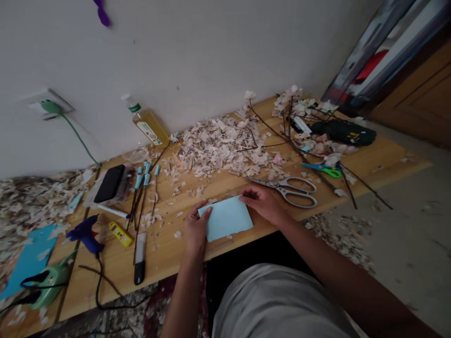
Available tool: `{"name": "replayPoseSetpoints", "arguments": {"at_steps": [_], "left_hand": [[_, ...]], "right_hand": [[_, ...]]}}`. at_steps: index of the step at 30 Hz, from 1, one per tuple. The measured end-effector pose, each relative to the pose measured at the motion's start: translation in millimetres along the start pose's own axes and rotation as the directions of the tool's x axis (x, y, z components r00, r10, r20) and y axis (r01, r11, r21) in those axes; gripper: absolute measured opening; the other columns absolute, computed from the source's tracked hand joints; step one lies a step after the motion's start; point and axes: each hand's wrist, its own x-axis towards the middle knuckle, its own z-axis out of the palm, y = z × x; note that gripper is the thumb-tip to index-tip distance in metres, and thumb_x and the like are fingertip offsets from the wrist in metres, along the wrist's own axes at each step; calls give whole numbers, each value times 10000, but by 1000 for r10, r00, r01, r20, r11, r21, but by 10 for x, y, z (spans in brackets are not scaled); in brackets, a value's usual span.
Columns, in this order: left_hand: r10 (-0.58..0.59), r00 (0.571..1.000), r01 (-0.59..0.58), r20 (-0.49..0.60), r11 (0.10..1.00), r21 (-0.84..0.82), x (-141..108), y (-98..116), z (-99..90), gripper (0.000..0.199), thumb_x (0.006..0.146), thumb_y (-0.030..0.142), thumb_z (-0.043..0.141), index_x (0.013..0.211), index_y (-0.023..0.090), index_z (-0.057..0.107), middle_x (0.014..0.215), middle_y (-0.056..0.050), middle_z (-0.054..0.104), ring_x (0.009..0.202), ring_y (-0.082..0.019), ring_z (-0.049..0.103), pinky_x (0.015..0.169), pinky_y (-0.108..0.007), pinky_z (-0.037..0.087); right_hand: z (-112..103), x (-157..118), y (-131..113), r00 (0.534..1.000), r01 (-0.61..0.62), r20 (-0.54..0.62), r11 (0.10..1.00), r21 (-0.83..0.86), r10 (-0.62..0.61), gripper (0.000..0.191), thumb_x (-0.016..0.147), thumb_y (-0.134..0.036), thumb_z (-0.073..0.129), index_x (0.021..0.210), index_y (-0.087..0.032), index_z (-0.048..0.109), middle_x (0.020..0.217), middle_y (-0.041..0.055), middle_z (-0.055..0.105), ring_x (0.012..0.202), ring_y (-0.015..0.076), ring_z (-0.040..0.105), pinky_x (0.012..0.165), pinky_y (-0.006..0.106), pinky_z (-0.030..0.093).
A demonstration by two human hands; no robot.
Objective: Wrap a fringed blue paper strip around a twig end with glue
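A light blue sheet of paper [229, 219] is held near the table's front edge, between my two hands. My left hand [197, 226] pinches its upper left corner, thumb on top. At the upper right corner, my right hand [260, 203] grips the paper between thumb and fingers. Large grey-handled scissors [294, 191] lie just beyond my right hand, with their blades pointing left. Smaller scissors with blue and green parts [326, 170] rest farther right, beside a bare branch.
Paper scraps [221, 145] are heaped at the back, near a bottle [151, 126]. On the left lie a glue gun [86, 234], a yellow box cutter [120, 234], a black-handled tool [140, 260], a black phone [110, 183] and blue-tipped sticks [138, 180]. Flowered branches [289, 126] stand right.
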Motion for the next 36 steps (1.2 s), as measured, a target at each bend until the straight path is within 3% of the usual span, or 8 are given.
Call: {"name": "replayPoseSetpoints", "arguments": {"at_steps": [8, 12, 17, 20, 30, 36], "left_hand": [[86, 996, -86, -1, 992, 93, -21, -59, -38, 399, 766, 449, 762, 1058, 178, 742, 954, -62, 738, 801, -168, 644, 691, -250, 486], [56, 997, -58, 48, 997, 45, -28, -78, -54, 441, 794, 500, 737, 1070, 155, 735, 878, -53, 718, 718, -145, 609, 632, -227, 469], [62, 996, -65, 65, 997, 48, -25, -99, -65, 389, 783, 529, 748, 816, 145, 688, 647, 28, 557, 573, -91, 463, 540, -191, 380], [79, 996, -82, 43, 994, 78, -28, -112, -73, 400, 776, 530, 753, 722, 157, 621, 606, 51, 475, 555, -80, 405, 520, -187, 336], [126, 992, -127, 18, 980, 150, -41, -112, -61, 453, 816, 542, 707, 656, 177, 491, 601, 64, 362, 553, -76, 324, 510, -192, 279], [110, 993, -114, 35, 983, 144, -58, -105, -64, 403, 830, 535, 699, 729, 161, 587, 625, 47, 458, 573, -89, 392, 536, -199, 322]], "right_hand": [[14, -32, 38, 1000, -20, -21, 999, 27, 21, 269, 771, -464, 734, 875, -223, 674, 818, 8, 686, 692, 164, 607, 610, 288, 507], [6, -39, 61, 998, -22, -50, 999, 48, 25, 277, 773, -474, 729, 886, -227, 675, 835, 17, 696, 723, 178, 626, 617, 299, 527], [-6, -43, 94, 995, 3, -96, 999, 44, 1, 267, 768, -455, 735, 888, -225, 671, 856, 21, 704, 783, 189, 648, 703, 324, 547], [-8, -47, 91, 995, 17, -102, 999, 32, -14, 261, 770, -447, 733, 886, -222, 671, 858, 21, 704, 802, 193, 651, 749, 339, 546], [-2, -60, 70, 994, 12, -112, 998, 63, -5, 255, 779, -450, 732, 879, -223, 676, 847, 17, 711, 784, 188, 650, 696, 320, 535], [-1, -63, 81, 992, 28, -124, 999, 44, -23, 245, 788, -454, 733, 873, -229, 691, 846, 19, 718, 784, 193, 653, 722, 334, 540]]}}
